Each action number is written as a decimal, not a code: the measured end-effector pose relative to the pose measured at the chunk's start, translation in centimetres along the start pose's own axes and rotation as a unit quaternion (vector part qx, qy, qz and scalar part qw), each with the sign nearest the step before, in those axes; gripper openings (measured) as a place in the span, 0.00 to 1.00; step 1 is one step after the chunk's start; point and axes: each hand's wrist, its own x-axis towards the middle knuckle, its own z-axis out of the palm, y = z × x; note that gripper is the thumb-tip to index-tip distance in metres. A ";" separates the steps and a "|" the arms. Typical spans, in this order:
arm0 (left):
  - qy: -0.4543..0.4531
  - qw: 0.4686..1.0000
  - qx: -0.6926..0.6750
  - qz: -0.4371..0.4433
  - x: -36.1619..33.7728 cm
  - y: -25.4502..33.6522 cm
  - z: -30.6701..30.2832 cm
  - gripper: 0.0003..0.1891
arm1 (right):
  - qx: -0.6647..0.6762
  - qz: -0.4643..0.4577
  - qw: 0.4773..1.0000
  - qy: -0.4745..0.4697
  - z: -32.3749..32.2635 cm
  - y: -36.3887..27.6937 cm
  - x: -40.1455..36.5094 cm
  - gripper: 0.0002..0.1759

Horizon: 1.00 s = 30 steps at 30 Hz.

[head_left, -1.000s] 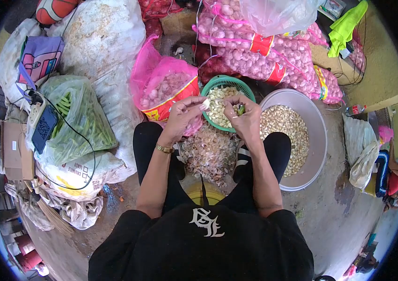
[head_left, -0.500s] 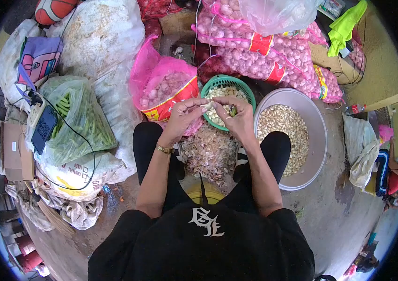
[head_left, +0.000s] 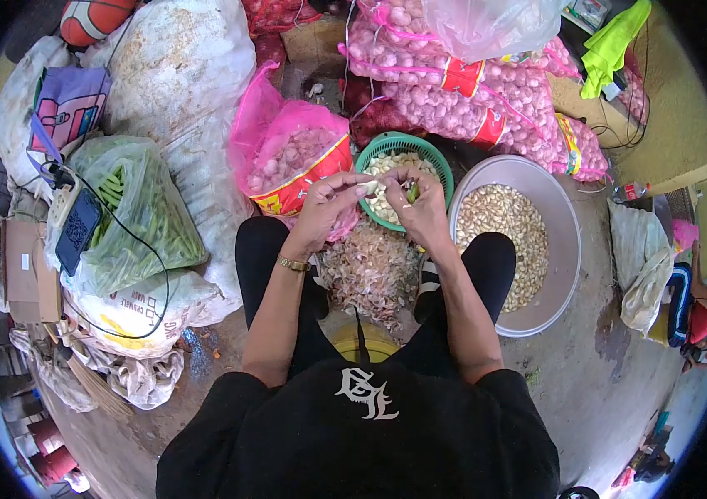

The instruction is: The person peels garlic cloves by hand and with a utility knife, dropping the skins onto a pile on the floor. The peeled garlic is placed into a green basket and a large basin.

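Note:
Over the near edge of a green basket of peeled garlic, my left hand pinches a pale garlic clove between thumb and fingers. Close beside it, my right hand is closed round a small tool with a green-yellow part, mostly hidden by the fingers. Below both hands lies a heap of garlic skins. A pink mesh bag of garlic bulbs stands open behind my left hand. Right of my right hand is a large whitish tub holding many unpeeled cloves.
Full garlic sacks are stacked at the back right. At the left are a plastic bag of green pods, large white sacks, a phone with a cable, and a broom. A person in red is at the far right.
My right fingers have shifted slightly away from the clove, and more of the green-yellow part shows. My left hand stays nearly in place with the clove.

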 end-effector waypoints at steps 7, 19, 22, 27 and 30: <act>0.023 0.976 -0.202 -0.082 0.2 -0.6 -0.5 0.13 | 0.016 0.029 0.999 -0.027 -0.4 0.6 -0.2 0.06; -0.022 0.971 -0.219 -0.092 0.0 -0.4 -0.5 0.17 | 0.018 -0.033 0.999 -0.003 0.0 0.0 0.1 0.06; -0.026 0.973 -0.204 -0.102 0.0 -0.6 -0.5 0.18 | 0.016 -0.007 1.000 0.001 0.0 -0.4 0.1 0.07; -0.046 0.975 -0.188 -0.112 0.1 -0.8 -0.6 0.19 | 0.043 0.011 0.999 -0.007 -0.1 0.0 0.2 0.06; -0.044 0.976 -0.182 -0.115 0.0 -0.3 -0.5 0.20 | 0.034 0.003 0.999 -0.011 -0.1 0.2 0.3 0.06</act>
